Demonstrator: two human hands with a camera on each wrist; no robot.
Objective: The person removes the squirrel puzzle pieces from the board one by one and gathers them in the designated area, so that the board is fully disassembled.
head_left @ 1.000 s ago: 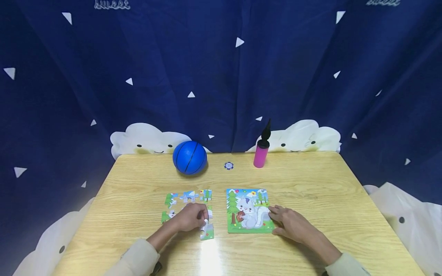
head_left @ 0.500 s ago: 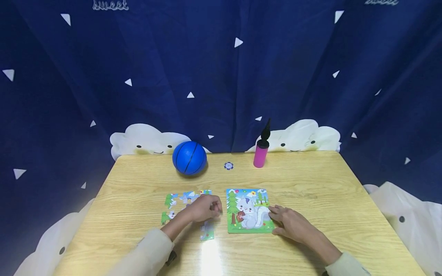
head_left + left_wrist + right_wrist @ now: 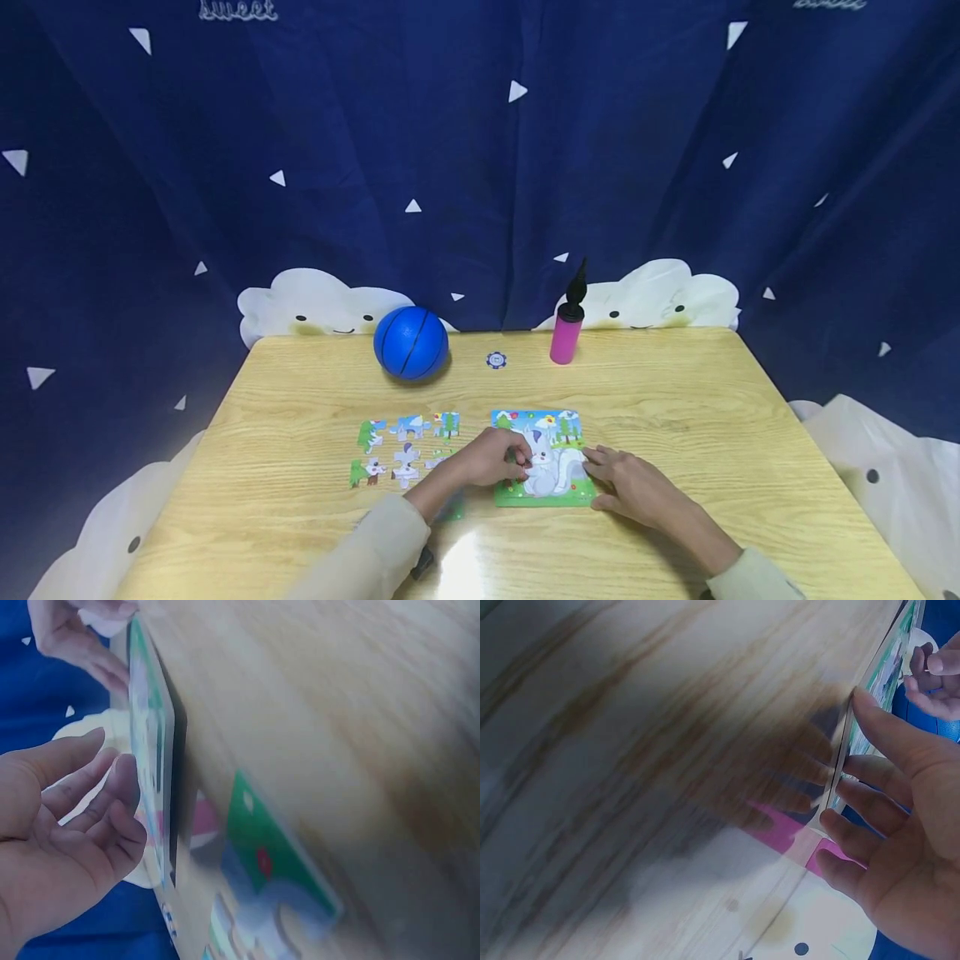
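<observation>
A square jigsaw board (image 3: 558, 487) with a squirrel picture lies flat on the table. Over its left part hovers my left hand (image 3: 491, 457), covering some of the picture. In the left wrist view that left hand (image 3: 82, 817) has loosely bent fingers, with nothing visible between them. My right hand (image 3: 637, 487) rests at the board's right side, its fingertips and thumb along the edge, as the right wrist view shows with the thumb (image 3: 885, 724) at the rim. Several loose jigsaw pieces (image 3: 406, 467) lie in rows to the left, the lower right ones partly hidden by my left arm.
Behind the pieces a blue ball (image 3: 411, 343) sits near the table's back edge. A pink hand pump (image 3: 566, 337) with a black top stands at the back right, and a small round chip (image 3: 497, 360) lies between them. A dark blue curtain (image 3: 480, 167) hangs behind.
My left hand has moved right, from the loose pieces across the gap to over the board's left part. My right hand has stayed at the board's right edge.
</observation>
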